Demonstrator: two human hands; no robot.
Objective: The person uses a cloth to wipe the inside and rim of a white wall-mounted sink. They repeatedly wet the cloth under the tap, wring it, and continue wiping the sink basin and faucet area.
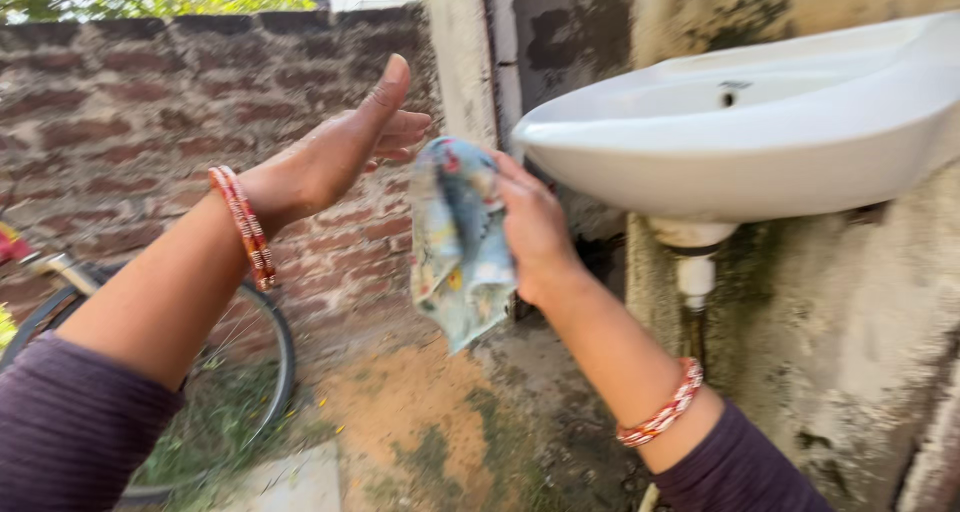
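Raising the left hand (335, 162) before a brick wall (120, 102), above a bicycle wheel (265, 372), a person keeps its fingers (405, 132) loosely curled and released, thumb up, holding nothing. Beside it, the right hand (535, 232) pinches a floral cloth (455, 242), which hangs just left of a wall-mounted white washbasin (760, 142); its bowl appears empty.

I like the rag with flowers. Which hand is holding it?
The right hand grips the flowered cloth beside the white sink. The left hand is open, thumb up, holding nothing.
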